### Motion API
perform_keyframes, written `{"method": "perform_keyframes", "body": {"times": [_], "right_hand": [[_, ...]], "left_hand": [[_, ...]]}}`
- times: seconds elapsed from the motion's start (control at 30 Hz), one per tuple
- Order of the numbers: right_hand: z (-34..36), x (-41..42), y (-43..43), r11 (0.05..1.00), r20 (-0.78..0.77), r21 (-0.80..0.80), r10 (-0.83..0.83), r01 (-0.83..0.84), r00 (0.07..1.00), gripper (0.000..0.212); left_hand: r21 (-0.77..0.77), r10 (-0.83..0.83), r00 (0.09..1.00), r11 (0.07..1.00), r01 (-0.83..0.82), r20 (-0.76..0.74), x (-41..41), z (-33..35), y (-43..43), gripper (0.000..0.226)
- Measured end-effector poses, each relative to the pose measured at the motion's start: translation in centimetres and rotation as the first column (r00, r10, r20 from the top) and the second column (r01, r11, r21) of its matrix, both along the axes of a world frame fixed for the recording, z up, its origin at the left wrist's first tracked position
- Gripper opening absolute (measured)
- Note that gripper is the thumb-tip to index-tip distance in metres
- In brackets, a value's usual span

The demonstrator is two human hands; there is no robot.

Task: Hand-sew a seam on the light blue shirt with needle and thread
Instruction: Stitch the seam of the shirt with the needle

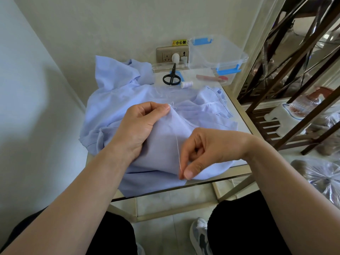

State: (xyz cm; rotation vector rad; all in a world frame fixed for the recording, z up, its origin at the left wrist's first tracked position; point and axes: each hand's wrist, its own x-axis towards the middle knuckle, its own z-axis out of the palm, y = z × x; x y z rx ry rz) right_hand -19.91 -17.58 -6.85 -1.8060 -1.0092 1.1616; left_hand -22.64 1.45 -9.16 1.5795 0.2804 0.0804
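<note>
The light blue shirt (165, 140) lies heaped on the counter (239, 116). My left hand (139, 126) closes its grip on a raised fold at the far side. Nearer, my right hand (207, 150) pinches the white thread (178, 151) taut. Far off lie black scissors (171, 77), a spool (186, 84) and a clear box (217, 52).

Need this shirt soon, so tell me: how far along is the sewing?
Early, I'd judge. Done: the thread already runs out of the shirt where the left hand pinches it. In hand: the right hand pinches that thread taut lower down. Left: further stitches, which I cannot count, then knotting and cutting; the scissors lie unused beside the spool.
</note>
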Motion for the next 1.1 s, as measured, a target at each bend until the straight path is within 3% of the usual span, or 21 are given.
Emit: {"method": "perform_keyframes", "body": {"times": [0.1, 0.17, 0.23, 0.3, 0.4, 0.5, 0.57, 0.67, 0.77, 0.9, 0.97, 1.03, 1.1], "right_hand": [[-0.3, 0.5, 0.3, 0.938, 0.096, 0.144, -0.33, 0.315, 0.939, 0.008], [-0.8, 0.9, 0.6, 0.776, 0.029, 0.293, -0.591, 0.558, 0.806, 0.021], [-1.3, 1.0, 1.3, 0.665, -0.007, 0.347, -0.703, 0.661, 0.711, 0.026], [-1.7, 0.8, 2.0, 0.619, 0.012, 0.363, -0.751, 0.697, 0.661, 0.027], [-2.2, 0.7, 2.7, 0.603, 0.088, 0.381, -0.778, 0.7, 0.622, 0.019], [-2.3, 0.7, 2.6, 0.628, 0.104, 0.394, -0.756, 0.672, 0.646, 0.013], [-1.8, 0.6, 2.1, 0.698, 0.097, 0.397, -0.677, 0.596, 0.729, 0.011], [-1.2, 0.4, 1.1, 0.88, 0.078, 0.3, -0.407, 0.368, 0.91, 0.008], [-1.4, 0.5, 0.7, 0.958, 0.107, 0.169, -0.253, 0.233, 0.962, 0.012], [-1.4, 1.4, 0.2, 0.882, 0.066, 0.232, -0.434, 0.41, 0.898, 0.014], [-1.1, 1.7, 0.0, 0.799, -0.025, 0.321, -0.53, 0.509, 0.848, 0.008], [-1.1, 2.0, -0.2, 0.698, -0.127, 0.396, -0.602, 0.597, 0.788, 0.014], [-1.1, 2.3, -0.4, 0.672, -0.083, 0.407, -0.648, 0.619, 0.757, 0.019]], "left_hand": [[-0.001, -0.009, 1.0, 1.0, 0.009, -0.005, 0.0, 0.0, 0.0, 0.018], [-0.016, -0.025, 1.0, 1.0, 0.025, -0.009, -0.1, -0.1, 0.0, 0.017], [-0.026, -0.033, 0.999, 0.999, 0.033, -0.013, -0.1, 0.0, 0.0, 0.016], [-0.025, -0.032, 0.999, 0.999, 0.031, -0.012, -0.2, 0.0, 0.0, 0.014], [-0.028, -0.054, 0.998, 0.998, 0.053, -0.011, -0.3, 0.2, -0.1, 0.015], [-0.04, -0.054, 0.998, 0.998, 0.053, -0.025, -0.4, 0.3, -0.2, 0.016], [-0.041, -0.044, 0.999, 0.998, 0.043, -0.023, -0.3, 0.2, -0.1, 0.016], [-0.02, -0.036, 0.999, 0.999, 0.036, -0.01, -0.1, 0.2, 0.0, 0.015], [-0.016, -0.032, 0.999, 0.999, 0.032, -0.015, -0.2, 0.2, 0.0, 0.014], [-0.024, -0.043, 0.999, 0.999, 0.043, -0.005, -0.3, 0.2, 0.1, 0.013], [-0.027, -0.064, 0.998, 0.998, 0.064, 0.007, -0.4, 0.2, 0.1, 0.011], [0.004, -0.084, 0.996, 0.996, 0.084, 0.015, -0.5, 0.3, 0.0, 0.012], [0.046, -0.1, 0.995, 0.994, 0.099, 0.021, -0.6, 0.3, 0.0, 0.013]]}}
